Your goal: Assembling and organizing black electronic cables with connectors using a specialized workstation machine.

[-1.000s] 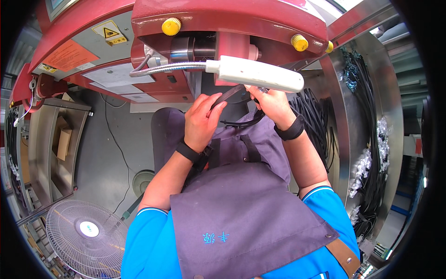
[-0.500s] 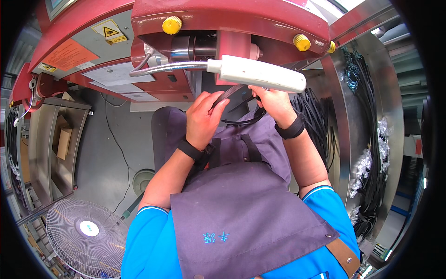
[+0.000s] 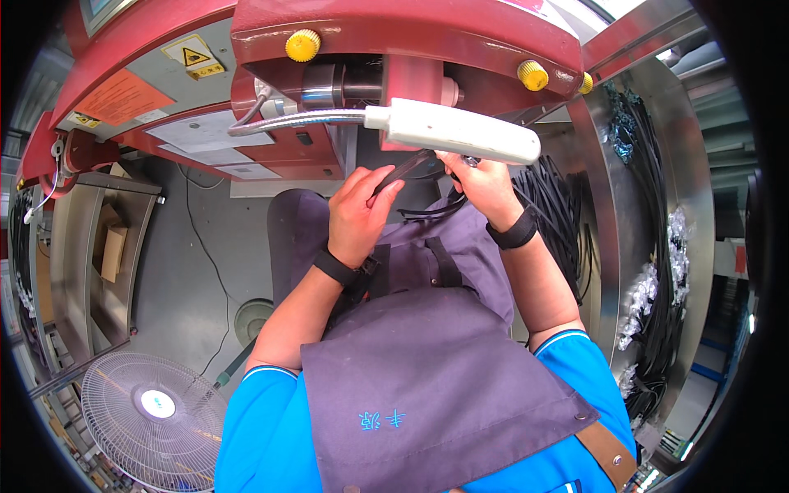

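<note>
1. Left hand (image 3: 359,215), black band on wrist: fingers pinched shut on a black cable (image 3: 403,170), just below the white lamp head (image 3: 454,131).
2. Right hand (image 3: 486,187): curled close beside the left, under the lamp; grip hidden, cannot tell.
3. Cable: far centre, under the red machine (image 3: 411,33), looping down over the grey apron (image 3: 427,378).
4. Near left on the floor: a fan (image 3: 152,407).
5. Right: black cable bundles (image 3: 559,222) hanging against a steel panel.
</note>
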Demonstrator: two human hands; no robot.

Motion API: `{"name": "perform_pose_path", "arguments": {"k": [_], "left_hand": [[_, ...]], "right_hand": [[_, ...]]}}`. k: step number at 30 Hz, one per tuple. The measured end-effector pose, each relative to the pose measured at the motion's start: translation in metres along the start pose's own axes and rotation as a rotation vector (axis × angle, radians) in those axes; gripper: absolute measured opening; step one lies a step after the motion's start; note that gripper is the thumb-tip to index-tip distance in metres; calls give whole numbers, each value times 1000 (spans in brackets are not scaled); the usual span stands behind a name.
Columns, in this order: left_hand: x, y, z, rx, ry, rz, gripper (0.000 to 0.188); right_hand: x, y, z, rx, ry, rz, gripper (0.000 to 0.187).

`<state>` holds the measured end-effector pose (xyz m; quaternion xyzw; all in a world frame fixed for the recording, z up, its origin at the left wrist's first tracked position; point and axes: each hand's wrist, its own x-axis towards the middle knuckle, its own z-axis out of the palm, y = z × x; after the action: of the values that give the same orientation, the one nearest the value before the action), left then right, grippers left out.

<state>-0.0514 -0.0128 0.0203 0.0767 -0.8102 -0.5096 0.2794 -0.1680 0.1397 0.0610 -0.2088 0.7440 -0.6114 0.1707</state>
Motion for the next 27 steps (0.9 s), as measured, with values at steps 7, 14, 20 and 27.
{"name": "perform_pose_path", "arguments": {"k": [7,14,20,27], "left_hand": [[1,2,-1,-7,14,-21,20],[2,-3,0,24,9,0,21],[8,2,6,-9,25,54,21],[3,1,2,-10,1,26,21]], "right_hand": [[7,3,0,-112,-1,51,20],[10,4,1,-127,31,32,18],[11,10,-7,-7,64,109,21],[2,11,-3,98,49,113,20]]}}
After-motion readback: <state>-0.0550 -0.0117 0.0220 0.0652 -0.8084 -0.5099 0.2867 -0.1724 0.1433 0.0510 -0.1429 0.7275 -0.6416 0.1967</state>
